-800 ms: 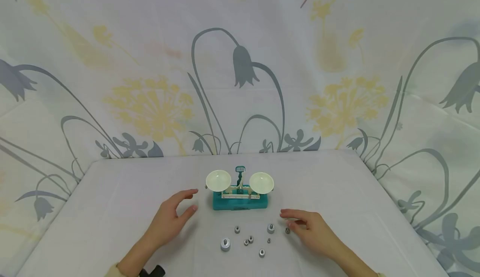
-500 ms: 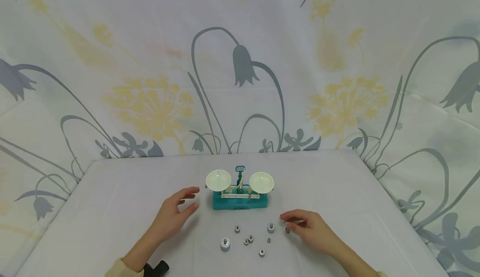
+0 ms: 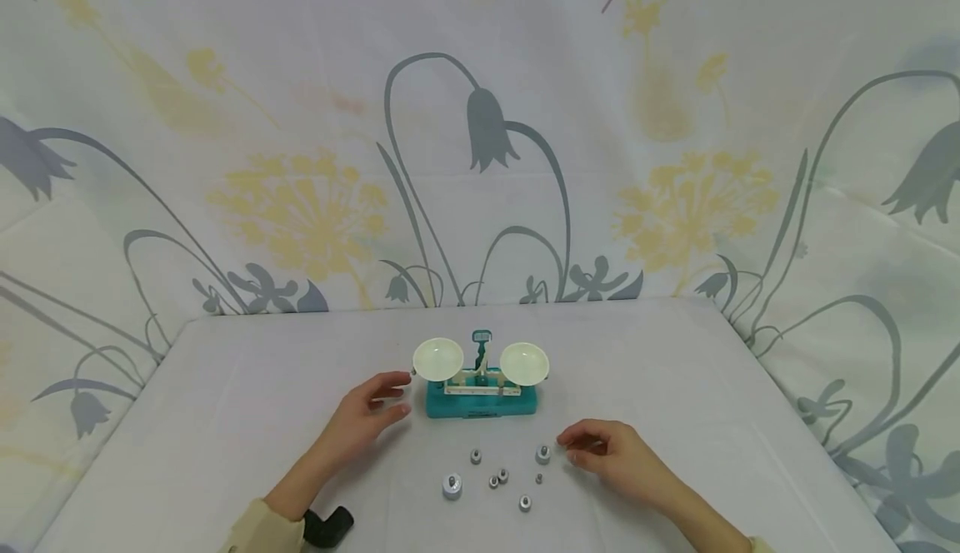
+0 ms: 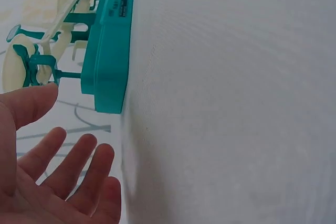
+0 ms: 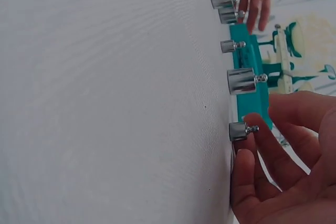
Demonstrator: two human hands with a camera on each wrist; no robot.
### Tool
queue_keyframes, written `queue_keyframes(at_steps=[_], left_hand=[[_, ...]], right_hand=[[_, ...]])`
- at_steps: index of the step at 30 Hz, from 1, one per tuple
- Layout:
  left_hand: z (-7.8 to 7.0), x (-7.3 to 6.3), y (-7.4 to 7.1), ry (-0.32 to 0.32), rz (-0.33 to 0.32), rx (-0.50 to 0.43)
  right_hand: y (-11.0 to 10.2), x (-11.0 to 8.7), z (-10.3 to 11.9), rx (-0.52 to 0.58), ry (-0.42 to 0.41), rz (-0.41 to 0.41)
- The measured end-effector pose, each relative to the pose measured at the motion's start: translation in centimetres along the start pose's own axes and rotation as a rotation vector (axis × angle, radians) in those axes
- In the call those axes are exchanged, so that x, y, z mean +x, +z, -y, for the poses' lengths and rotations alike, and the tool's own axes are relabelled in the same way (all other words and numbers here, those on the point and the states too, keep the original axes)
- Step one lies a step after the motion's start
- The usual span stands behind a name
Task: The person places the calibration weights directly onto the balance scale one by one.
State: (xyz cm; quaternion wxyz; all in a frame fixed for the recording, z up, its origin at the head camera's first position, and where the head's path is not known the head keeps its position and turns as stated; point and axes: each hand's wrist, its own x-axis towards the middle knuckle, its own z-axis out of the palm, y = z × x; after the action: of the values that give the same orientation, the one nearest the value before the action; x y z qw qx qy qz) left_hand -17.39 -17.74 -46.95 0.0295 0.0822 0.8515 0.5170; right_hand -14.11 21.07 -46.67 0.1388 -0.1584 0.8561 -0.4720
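Note:
A green balance scale (image 3: 480, 403) with two cream pans stands at mid-table. My left hand (image 3: 367, 411) is at its left side, fingers loosely bent and apart with nothing between them; in the left wrist view the thumb overlaps the pan support. My right hand (image 3: 607, 453) is low over the table to the front right. In the right wrist view a small metal weight (image 5: 238, 131) stands upright by its fingertips, one finger behind it and the thumb apart from it; the hand hides this weight from the head view. Just left of that hand stands a larger weight (image 3: 543, 455).
Several more metal weights are scattered in front of the scale, including a large one (image 3: 452, 487), a tiny one (image 3: 539, 479) and one nearest the front (image 3: 525, 503). A patterned curtain (image 3: 480, 137) hangs behind the white tabletop (image 3: 675, 386).
My left hand has moved right, closer to the scale. The right hand has shifted slightly left, its fingers bending more, and now covers the small weight in the head view.

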Motion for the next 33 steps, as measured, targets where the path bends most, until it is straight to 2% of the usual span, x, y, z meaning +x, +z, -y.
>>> queue_keyframes(at_steps=[5, 13, 21, 26, 33], left_hand=[[0.2, 0.5, 0.3, 0.013, 0.064, -0.027], [0.1, 1.2, 0.6, 0.04, 0.126, -0.015], [0.0, 2.4, 0.9, 0.01, 0.135, -0.035], [0.2, 3.1, 1.0, -0.007, 0.144, -0.03], [0.5, 4.0, 1.1, 0.029, 0.195, -0.073]], right_hand=[[0.0, 0.1, -0.4, -0.006, -0.041, 0.004], [-0.6, 0.2, -1.2, 0.04, -0.1, 0.032], [-1.2, 0.4, -1.6, 0.074, -0.076, 0.082], [-1.4, 0.5, -1.8, 0.057, -0.098, 0.081], [-1.5, 0.5, -2.1, 0.032, -0.095, 0.094]])
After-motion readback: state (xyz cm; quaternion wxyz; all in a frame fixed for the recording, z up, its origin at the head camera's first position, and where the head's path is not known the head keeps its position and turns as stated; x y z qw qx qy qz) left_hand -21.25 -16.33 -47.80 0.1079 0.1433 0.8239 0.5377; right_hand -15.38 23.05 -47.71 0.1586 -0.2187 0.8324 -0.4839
